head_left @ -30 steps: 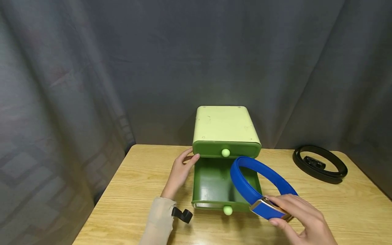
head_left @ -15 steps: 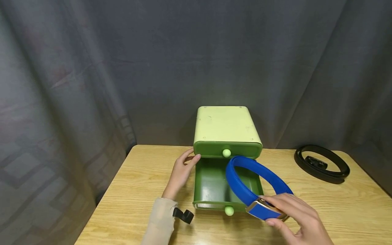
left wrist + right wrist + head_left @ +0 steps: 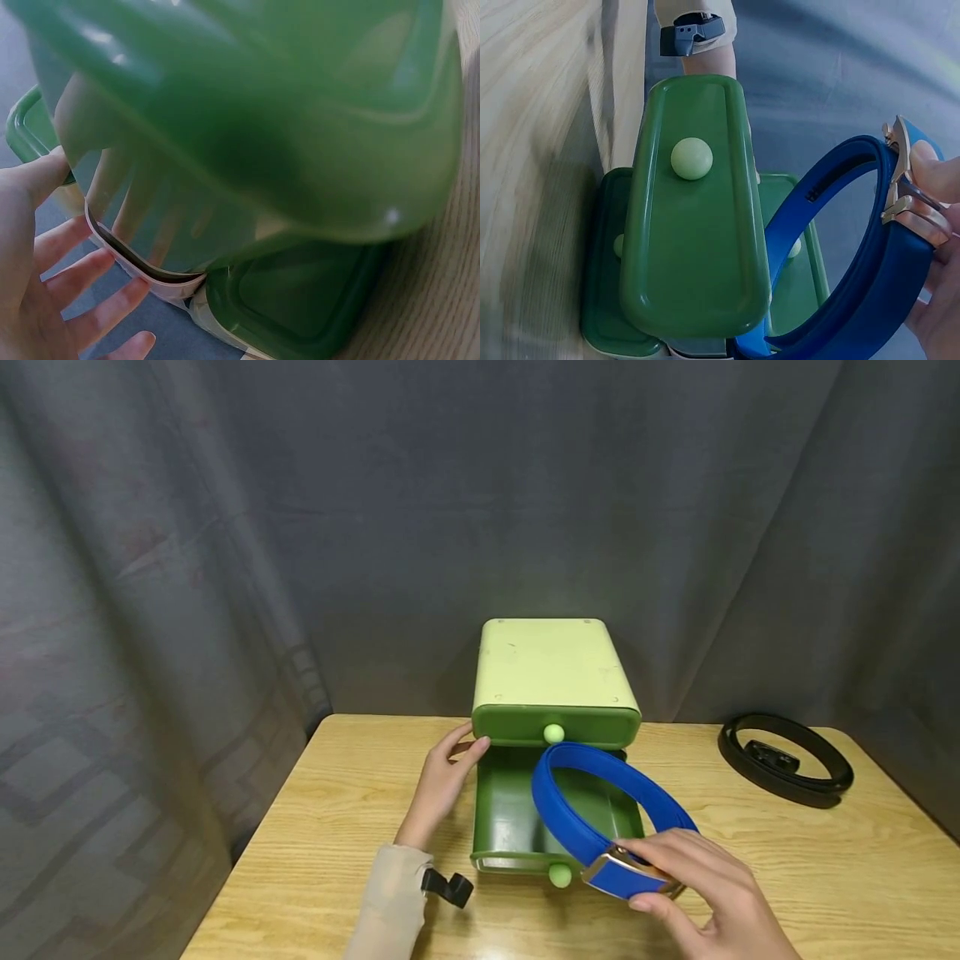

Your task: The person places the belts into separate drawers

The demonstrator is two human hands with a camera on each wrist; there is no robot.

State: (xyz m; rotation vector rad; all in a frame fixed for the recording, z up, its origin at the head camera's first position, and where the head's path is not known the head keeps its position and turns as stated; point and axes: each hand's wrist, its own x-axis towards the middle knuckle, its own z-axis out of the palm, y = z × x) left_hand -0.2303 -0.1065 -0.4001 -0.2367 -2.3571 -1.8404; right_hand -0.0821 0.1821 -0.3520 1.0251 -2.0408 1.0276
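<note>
Right hand (image 3: 708, 893): thumb and fingers pinched the gold-edged buckle (image 3: 626, 873).
Blue belt (image 3: 564, 825): looped forward and left of that hand, over the pulled-out drawer (image 3: 510, 828); its long axis ran from the buckle away from the hand, tilted.
Belt's inner face: small dark marks, too small to read.
Left hand (image 3: 442, 781): fingers lay spread apart, touching the cabinet (image 3: 551, 660) just right of it.
Black belt (image 3: 780, 784): lay coiled beyond the right hand, farther right.

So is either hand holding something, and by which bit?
The right hand pinches the blue belt by its gold-edged buckle. The left hand holds nothing that I can see; it just touches the drawer box.
</note>
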